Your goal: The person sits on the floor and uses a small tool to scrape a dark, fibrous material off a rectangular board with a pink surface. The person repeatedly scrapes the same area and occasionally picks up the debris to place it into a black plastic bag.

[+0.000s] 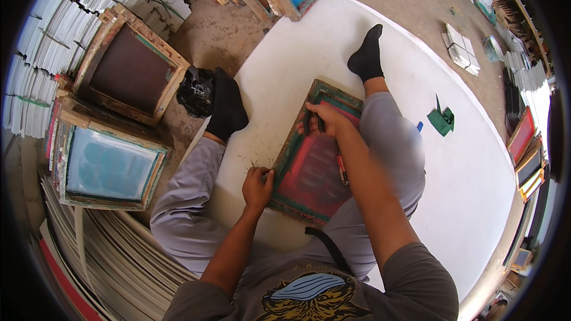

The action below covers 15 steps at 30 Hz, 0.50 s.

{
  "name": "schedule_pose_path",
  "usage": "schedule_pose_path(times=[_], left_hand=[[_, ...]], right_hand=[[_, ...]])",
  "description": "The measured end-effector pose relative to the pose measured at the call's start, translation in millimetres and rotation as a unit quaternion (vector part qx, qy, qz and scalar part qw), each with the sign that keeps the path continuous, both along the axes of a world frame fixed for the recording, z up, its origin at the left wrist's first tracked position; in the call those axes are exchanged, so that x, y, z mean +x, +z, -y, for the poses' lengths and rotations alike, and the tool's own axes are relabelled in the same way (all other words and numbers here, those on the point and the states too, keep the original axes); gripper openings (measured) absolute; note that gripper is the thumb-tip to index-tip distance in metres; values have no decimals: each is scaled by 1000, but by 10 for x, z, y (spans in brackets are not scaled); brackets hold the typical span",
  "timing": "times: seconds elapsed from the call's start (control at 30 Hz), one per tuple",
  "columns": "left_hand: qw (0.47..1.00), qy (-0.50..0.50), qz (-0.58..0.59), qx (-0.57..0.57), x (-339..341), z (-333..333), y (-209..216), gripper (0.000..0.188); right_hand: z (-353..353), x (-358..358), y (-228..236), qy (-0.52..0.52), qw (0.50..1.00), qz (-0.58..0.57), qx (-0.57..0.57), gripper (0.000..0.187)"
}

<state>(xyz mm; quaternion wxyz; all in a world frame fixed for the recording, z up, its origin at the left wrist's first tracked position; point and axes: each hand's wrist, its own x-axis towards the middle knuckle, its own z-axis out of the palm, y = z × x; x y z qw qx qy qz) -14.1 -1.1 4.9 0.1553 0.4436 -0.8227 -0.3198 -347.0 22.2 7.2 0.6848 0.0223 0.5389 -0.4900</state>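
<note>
A screen printing frame [287, 165] with worn green-brown wooden sides and red mesh lies tilted between my legs. My right hand [329, 120] is closed around black-handled pliers [307, 122] over the frame's upper part; their jaws are hidden. At the frame's left side, my left hand [257, 189] has curled fingers, with the thumb against the wooden edge. Small thin scraps [253, 159] lie just beyond that hand on the white board [464, 202]. A red cutter knife [343, 170] shows beside my right forearm, over the mesh.
More screen frames lean at the left, one with dark mesh [132, 72] and one with pale blue mesh [110, 163]. A black plastic bag [195, 92] sits by my left foot. A green scrap [441, 120] lies on the board at right. Tied white stacks [461, 49] rest on the floor.
</note>
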Motion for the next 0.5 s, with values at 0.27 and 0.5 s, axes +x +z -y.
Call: schedule_pose_path(times=[0.27, 0.5], left_hand=[[1000, -11, -10, -9, 7, -7, -31, 20], [1000, -12, -16, 6, 0, 5, -16, 19]], right_hand=[[31, 25, 34, -37, 999, 3, 4, 50], [78, -60, -183, -11, 999, 21, 48, 18]])
